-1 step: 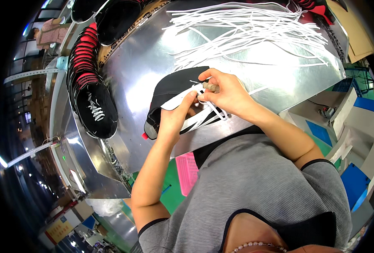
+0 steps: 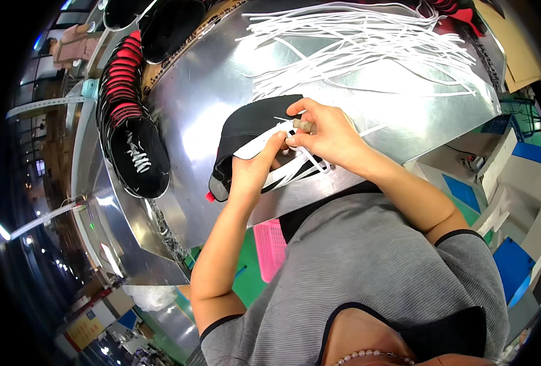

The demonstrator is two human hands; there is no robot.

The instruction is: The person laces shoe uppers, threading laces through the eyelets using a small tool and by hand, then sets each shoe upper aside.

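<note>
A black shoe upper (image 2: pixel 252 137) with white stripes lies at the near edge of a shiny metal worktable (image 2: pixel 215 79), where a person threads a white lace (image 2: pixel 295 165) through it. The left hand (image 2: pixel 255 171) grips the upper's near side, fingers curled closed on it. The right hand (image 2: pixel 322 131), touching the upper's far side, pinches the lace together with a small tan tool (image 2: pixel 304 125). Beyond the upper, loose white laces (image 2: pixel 368 43) spread across the table. Left of the upper stands a stack of black-and-red uppers (image 2: pixel 130 128).
</note>
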